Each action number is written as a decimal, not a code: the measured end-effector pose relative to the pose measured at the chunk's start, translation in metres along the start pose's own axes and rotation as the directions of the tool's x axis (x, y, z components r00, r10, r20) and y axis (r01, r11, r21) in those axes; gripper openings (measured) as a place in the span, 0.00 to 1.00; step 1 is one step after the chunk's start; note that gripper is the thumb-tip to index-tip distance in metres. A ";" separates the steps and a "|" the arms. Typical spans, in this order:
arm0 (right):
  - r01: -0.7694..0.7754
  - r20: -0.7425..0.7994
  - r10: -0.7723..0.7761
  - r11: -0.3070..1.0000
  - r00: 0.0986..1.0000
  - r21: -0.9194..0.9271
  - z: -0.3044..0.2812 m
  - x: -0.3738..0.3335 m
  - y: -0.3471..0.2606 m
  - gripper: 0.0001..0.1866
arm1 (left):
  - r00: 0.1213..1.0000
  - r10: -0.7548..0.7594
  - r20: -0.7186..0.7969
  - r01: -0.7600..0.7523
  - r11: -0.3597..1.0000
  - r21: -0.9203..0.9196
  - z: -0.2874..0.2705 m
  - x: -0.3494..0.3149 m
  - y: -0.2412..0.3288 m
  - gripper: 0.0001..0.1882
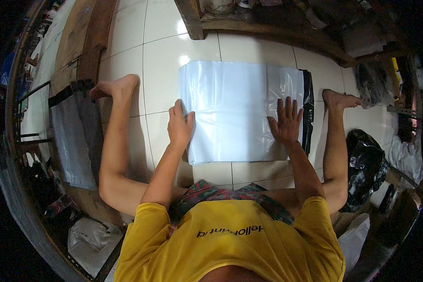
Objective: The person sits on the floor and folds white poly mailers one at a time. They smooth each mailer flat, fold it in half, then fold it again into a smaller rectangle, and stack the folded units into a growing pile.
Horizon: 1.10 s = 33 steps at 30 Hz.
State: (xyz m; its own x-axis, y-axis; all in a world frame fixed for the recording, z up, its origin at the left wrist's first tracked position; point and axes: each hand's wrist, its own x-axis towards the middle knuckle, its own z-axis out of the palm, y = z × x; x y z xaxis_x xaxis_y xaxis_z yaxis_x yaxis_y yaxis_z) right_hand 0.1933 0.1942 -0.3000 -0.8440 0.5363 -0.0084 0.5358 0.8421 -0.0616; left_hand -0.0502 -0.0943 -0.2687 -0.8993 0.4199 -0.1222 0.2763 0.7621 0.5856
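Note:
A thick stack of white plastic mailing bags [235, 113] lies flat on the tiled floor between my spread legs. Along its right side runs a black edge strip [308, 110]. At the stack's left side is my left hand [179, 124], its palm edge against the layered edges and its thumb apart from the fingers. My right hand [285, 121] rests palm down near the right end of the top bag, fingers spread. Neither hand grips anything.
To the left, another pile of grey-white plastic bags [75, 141] lies on wooden boards [77, 51]. A wooden table [268, 35] stands at the far side. Near my right leg is a crumpled black plastic bag [364, 164], with white plastic [406, 157] beyond it.

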 end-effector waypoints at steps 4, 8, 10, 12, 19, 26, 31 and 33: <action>0.026 -0.022 -0.026 1.000 0.999 -0.005 0.000 0.003 0.003 0.42 | 0.881 0.472 -0.038 -0.451 0.861 0.235 0.005 -0.010 0.016 0.34; 0.020 0.038 -0.019 0.999 0.999 -0.045 -0.007 0.008 0.000 0.41 | 0.750 0.580 0.317 -0.655 0.719 0.234 0.018 -0.031 0.027 0.38; 0.072 -0.059 -0.074 0.997 0.996 -0.032 -0.008 0.023 -0.013 0.41 | 0.768 0.518 0.376 -0.624 0.736 0.261 0.026 -0.028 0.007 0.40; 0.153 -0.130 -0.142 0.985 0.981 0.078 -0.013 0.049 -0.054 0.43 | 0.771 0.513 0.378 -0.621 0.737 0.268 0.033 -0.022 0.006 0.40; 0.315 0.093 -0.345 0.918 0.934 0.239 0.004 0.110 -0.132 0.47 | 0.823 0.394 0.409 -0.535 0.779 0.327 0.032 -0.027 0.006 0.43; 0.179 -0.151 -0.176 0.984 0.973 0.003 0.007 0.139 0.025 0.44 | 0.857 0.375 0.355 -0.485 0.819 0.305 0.034 -0.030 -0.002 0.43; 0.134 -0.139 -0.140 0.990 0.980 -0.051 0.010 0.141 0.051 0.45 | 0.858 0.373 0.352 -0.489 0.802 0.343 0.035 -0.031 0.003 0.44; 0.216 -0.198 -0.244 0.964 0.949 -0.153 0.008 0.124 0.023 0.43 | 0.857 0.372 0.355 -0.495 0.785 0.372 0.036 -0.029 0.002 0.44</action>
State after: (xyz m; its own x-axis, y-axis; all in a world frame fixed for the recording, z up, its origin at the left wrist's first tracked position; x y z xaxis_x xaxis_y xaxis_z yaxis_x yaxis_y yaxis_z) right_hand 0.1004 0.2795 -0.3099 -0.9268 0.3151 0.2045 0.3386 0.9365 0.0914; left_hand -0.0115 -0.0874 -0.2933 -0.5479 0.8189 -0.1711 0.7882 0.5738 0.2223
